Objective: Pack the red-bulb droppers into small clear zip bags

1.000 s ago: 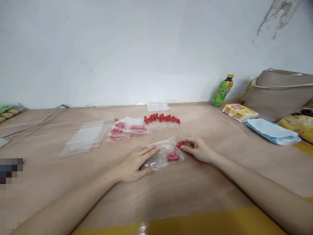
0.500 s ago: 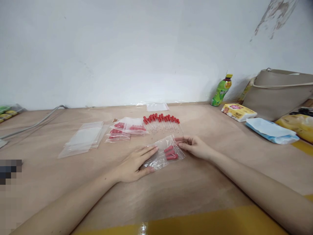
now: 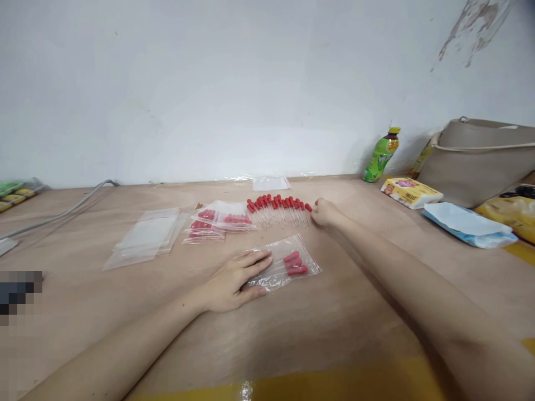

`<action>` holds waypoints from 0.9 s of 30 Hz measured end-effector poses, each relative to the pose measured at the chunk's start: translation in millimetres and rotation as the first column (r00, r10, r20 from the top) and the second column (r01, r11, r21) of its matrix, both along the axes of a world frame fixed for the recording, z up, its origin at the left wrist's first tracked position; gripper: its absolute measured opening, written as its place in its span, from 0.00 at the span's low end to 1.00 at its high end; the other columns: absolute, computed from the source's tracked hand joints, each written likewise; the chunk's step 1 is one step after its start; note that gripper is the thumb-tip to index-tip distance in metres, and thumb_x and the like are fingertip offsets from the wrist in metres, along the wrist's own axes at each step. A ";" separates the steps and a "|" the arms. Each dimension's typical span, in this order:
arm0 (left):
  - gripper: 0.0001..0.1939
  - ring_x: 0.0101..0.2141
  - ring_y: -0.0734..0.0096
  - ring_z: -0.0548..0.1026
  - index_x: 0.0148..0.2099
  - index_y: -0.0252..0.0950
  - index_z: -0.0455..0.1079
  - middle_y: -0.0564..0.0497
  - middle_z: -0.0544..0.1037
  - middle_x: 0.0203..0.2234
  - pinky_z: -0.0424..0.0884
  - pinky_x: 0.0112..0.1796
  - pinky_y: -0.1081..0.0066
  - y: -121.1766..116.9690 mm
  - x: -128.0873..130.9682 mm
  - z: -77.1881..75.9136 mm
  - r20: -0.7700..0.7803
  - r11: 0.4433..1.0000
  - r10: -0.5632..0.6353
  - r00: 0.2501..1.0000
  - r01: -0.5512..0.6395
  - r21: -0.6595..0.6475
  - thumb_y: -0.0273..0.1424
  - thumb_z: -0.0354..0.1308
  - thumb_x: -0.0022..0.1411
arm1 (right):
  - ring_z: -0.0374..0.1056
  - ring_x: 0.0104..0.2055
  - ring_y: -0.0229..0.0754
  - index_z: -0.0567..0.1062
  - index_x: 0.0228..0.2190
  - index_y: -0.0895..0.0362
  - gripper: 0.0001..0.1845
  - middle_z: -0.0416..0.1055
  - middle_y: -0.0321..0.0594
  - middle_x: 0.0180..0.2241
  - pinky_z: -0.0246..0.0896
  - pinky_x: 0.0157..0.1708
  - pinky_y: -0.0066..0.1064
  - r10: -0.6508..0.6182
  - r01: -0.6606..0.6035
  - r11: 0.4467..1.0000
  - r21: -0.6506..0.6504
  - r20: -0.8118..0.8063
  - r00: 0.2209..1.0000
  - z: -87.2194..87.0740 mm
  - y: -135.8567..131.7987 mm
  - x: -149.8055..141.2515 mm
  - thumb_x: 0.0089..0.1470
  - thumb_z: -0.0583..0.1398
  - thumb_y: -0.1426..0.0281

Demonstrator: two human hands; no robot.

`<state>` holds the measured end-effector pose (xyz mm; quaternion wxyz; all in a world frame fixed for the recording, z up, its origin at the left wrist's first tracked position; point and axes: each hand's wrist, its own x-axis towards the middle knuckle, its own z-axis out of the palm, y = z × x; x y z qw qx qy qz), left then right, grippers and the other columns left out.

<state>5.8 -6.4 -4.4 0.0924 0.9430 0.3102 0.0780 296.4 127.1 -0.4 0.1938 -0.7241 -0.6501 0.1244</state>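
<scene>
A clear plastic bag [image 3: 284,267] with three red-capped droppers [image 3: 293,263] inside lies on the wooden table [image 3: 334,312]. My left hand [image 3: 234,280] rests flat on the bag's left end, fingers stretched out. Farther back, a row of several red-capped glass droppers [image 3: 278,209] lies on the table. My right hand [image 3: 325,212] reaches to the right end of that row, fingers pinched at the last dropper's red cap [image 3: 308,207].
Filled bags of droppers [image 3: 219,220] and a stack of empty clear bags [image 3: 144,236] lie to the left. At the right stand a green bottle [image 3: 381,155], a tissue pack [image 3: 410,192], a blue-white packet [image 3: 468,224] and a beige bag [image 3: 480,159]. A grey cable [image 3: 62,210] runs at far left.
My right hand let a dropper go into the bag, then moved back and up to the right end of the dropper row. My left hand stayed on the bag.
</scene>
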 end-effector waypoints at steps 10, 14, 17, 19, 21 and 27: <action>0.29 0.59 0.59 0.52 0.63 0.41 0.48 0.47 0.51 0.61 0.51 0.56 0.56 -0.9 2.3 4.0 0.000 1.000 -0.003 1.000 0.003 -0.008 0.42 0.47 0.64 | 0.62 0.17 0.34 0.37 0.58 0.60 0.42 0.60 0.27 0.21 0.62 0.17 0.26 0.108 -0.002 0.989 0.150 -0.698 0.708 -1.9 -66.8 -0.5 0.47 0.54 0.75; 0.28 0.59 0.59 0.52 0.63 0.42 0.48 0.48 0.51 0.61 0.51 0.56 0.56 -0.7 2.9 4.3 0.001 1.000 0.003 1.000 -0.003 -0.003 0.42 0.48 0.64 | 0.64 0.17 0.33 0.45 0.53 0.57 0.36 0.60 0.26 0.21 0.66 0.17 0.25 0.026 0.139 0.985 0.103 -0.881 0.472 -11.5 -90.5 -19.0 0.45 0.56 0.76; 0.28 0.59 0.59 0.52 0.63 0.42 0.48 0.48 0.51 0.61 0.51 0.56 0.56 -0.8 2.6 4.0 -0.006 1.000 0.006 1.000 -0.006 -0.001 0.42 0.48 0.63 | 0.66 0.18 0.33 0.50 0.46 0.54 0.29 0.60 0.24 0.20 0.67 0.19 0.25 0.016 0.182 0.979 0.092 -0.924 0.381 -12.9 -93.9 -27.1 0.44 0.57 0.76; 0.29 0.59 0.58 0.52 0.63 0.41 0.47 0.47 0.51 0.61 0.52 0.56 0.56 -1.2 2.2 3.8 -0.006 1.000 0.012 1.000 -0.012 -0.003 0.42 0.48 0.63 | 0.66 0.18 0.32 0.51 0.43 0.53 0.26 0.61 0.24 0.20 0.67 0.20 0.24 0.016 0.195 0.977 0.085 -0.943 0.334 -12.4 -93.7 -29.5 0.44 0.57 0.77; 0.31 0.59 0.57 0.53 0.64 0.41 0.44 0.46 0.51 0.61 0.52 0.55 0.56 -1.7 1.9 3.6 0.004 1.000 0.026 1.000 -0.026 -0.010 0.42 0.48 0.63 | 0.67 0.19 0.33 0.52 0.41 0.52 0.22 0.63 0.25 0.21 0.68 0.22 0.25 0.010 0.177 0.982 0.065 -0.955 0.296 -12.6 -94.2 -30.5 0.46 0.56 0.77; 0.35 0.58 0.56 0.54 0.65 0.39 0.36 0.43 0.52 0.60 0.54 0.55 0.56 -2.8 1.5 2.8 0.046 0.999 0.041 0.998 -0.039 -0.029 0.43 0.48 0.63 | 0.69 0.24 0.34 0.61 0.33 0.55 0.06 0.67 0.34 0.24 0.69 0.32 0.30 0.027 -0.030 0.999 0.021 -0.974 0.224 -18.1 -99.9 -28.9 0.51 0.55 0.69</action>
